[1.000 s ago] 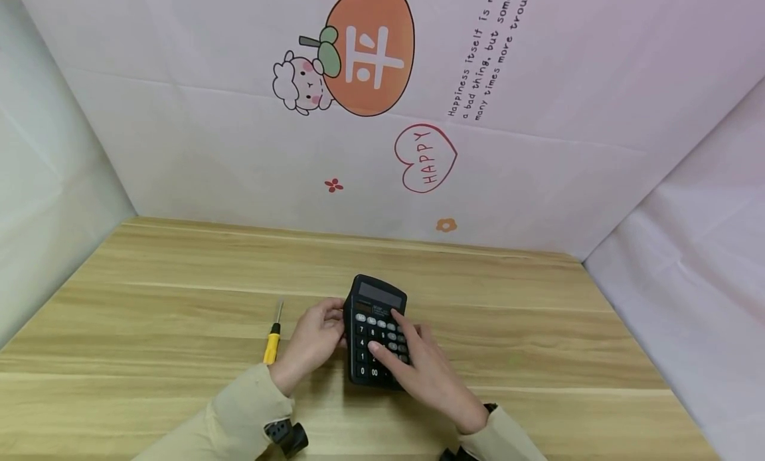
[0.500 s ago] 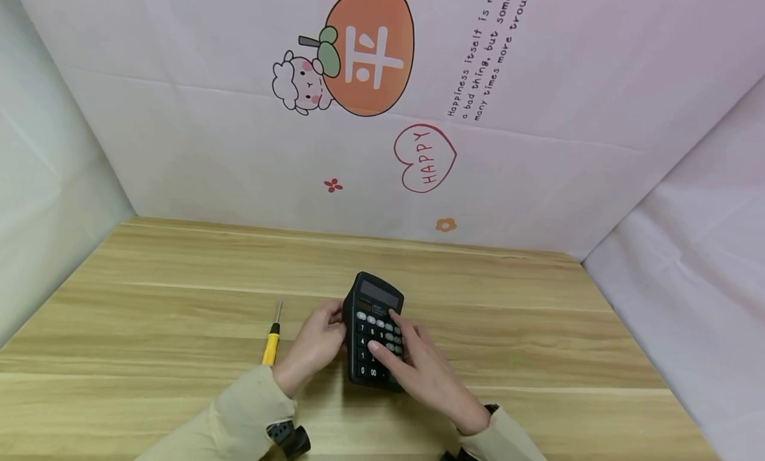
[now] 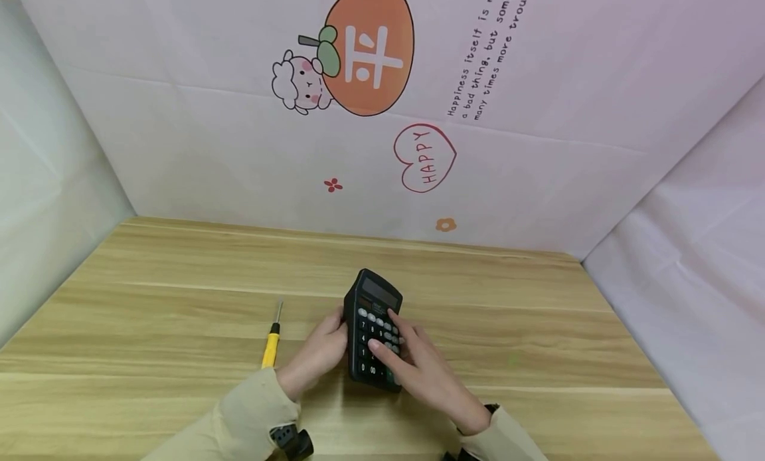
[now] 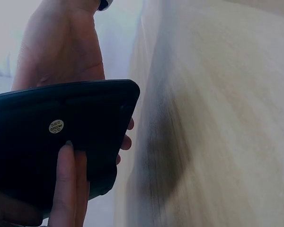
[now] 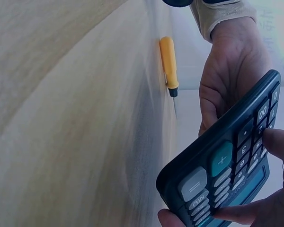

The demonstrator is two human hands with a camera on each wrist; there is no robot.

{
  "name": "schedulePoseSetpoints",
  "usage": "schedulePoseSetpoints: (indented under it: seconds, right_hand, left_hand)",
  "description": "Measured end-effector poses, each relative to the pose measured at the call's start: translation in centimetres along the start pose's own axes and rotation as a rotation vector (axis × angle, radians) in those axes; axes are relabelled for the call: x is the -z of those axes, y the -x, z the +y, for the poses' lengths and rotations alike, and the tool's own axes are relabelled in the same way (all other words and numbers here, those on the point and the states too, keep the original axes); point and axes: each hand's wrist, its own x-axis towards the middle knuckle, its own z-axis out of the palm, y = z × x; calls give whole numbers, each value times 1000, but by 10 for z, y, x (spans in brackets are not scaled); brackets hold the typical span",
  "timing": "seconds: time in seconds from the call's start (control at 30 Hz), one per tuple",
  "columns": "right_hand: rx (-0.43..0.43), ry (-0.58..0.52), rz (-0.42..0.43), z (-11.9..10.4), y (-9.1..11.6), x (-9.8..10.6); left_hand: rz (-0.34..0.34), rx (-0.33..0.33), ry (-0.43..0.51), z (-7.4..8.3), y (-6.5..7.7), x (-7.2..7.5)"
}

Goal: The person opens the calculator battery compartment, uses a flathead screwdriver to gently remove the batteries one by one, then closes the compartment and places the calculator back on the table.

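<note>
A black calculator (image 3: 373, 341) is held tilted over the table, keys and display facing up toward the head camera. My right hand (image 3: 433, 374) grips its right side, with thumb and index finger on the keys and other fingers behind the edge. On the left side, my left hand (image 3: 319, 355) reaches behind the calculator, its fingers hidden in the head view. The left wrist view shows two nearly straight fingers (image 4: 66, 177) against the black back, close to a small round gold sticker (image 4: 56, 126). In the right wrist view the calculator's large plus and equals keys show.
A yellow-handled screwdriver (image 3: 271, 345) lies on the wooden table (image 3: 508, 328) left of the left hand, its shaft pointing away. White cloth walls (image 3: 538, 182) with printed cartoons and lettering stand behind and at both sides.
The calculator has turned, showing more of its left side. My left hand has shifted right and slid further behind it; the right hand stays nearly in place.
</note>
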Motion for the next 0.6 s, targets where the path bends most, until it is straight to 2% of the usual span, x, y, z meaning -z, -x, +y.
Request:
schedulePoseSetpoints:
  seconds: [0.13, 0.33, 0.6]
  right_hand:
    - [19, -44, -2, -1, 1, 0]
    - [41, -99, -5, -1, 1, 0]
    - [86, -127, -7, 0, 0, 0]
  left_hand:
    - [-26, -3, 19, 1, 0, -1]
    - [-59, 28, 41, 0, 0, -1]
    - [-85, 63, 52, -3, -1, -2]
